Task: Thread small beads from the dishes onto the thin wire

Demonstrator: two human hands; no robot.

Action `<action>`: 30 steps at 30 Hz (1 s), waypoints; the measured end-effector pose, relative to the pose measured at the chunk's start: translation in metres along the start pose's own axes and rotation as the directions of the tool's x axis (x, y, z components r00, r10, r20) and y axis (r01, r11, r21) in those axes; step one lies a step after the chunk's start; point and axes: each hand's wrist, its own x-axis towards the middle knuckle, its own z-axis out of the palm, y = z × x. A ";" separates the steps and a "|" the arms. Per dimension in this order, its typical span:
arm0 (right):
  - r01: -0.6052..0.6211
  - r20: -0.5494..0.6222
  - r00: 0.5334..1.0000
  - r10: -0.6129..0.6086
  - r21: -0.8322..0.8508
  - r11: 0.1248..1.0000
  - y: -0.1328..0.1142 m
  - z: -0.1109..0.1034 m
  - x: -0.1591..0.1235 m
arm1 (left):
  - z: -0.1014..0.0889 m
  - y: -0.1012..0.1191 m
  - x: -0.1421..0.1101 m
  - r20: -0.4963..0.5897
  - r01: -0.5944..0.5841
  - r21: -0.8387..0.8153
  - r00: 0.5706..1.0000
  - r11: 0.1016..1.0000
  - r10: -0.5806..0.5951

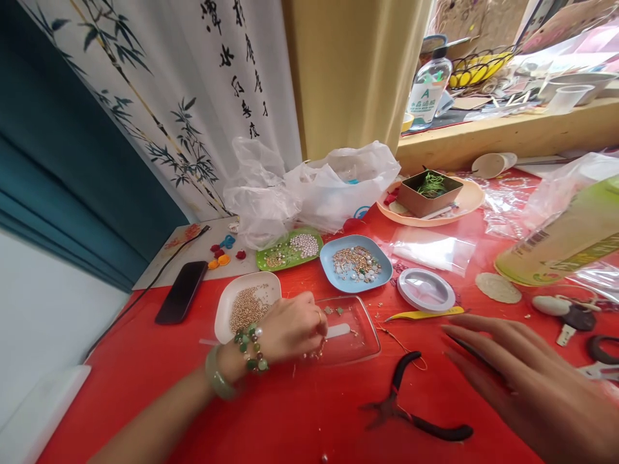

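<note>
My left hand [293, 325], with a jade bangle and a green bead bracelet on the wrist, is curled over the near left corner of a clear plastic tray [360, 338], fingers pinched on something small I cannot make out. My right hand [522, 377] hovers at the lower right, fingers stretched out and apart, holding nothing. Black pliers [411, 406] lie on the red tablecloth between the hands. A thin gold wire [401, 345] lies by the pliers' tip.
A white dish of gold beads [244, 306], a green dish of pearls [289, 250], a blue dish of charms [356, 263], a round lid [425, 290], yellow tweezers [425, 314], a black phone [181, 291], plastic bags [314, 187], a green bottle [565, 235] and a plate with a box [430, 193] surround them.
</note>
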 end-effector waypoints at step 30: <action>-0.609 0.669 0.731 -0.136 0.729 0.312 -0.074 0.043 0.098 | -0.003 -0.002 -0.006 -0.197 0.119 -0.556 0.943 0.822 -0.270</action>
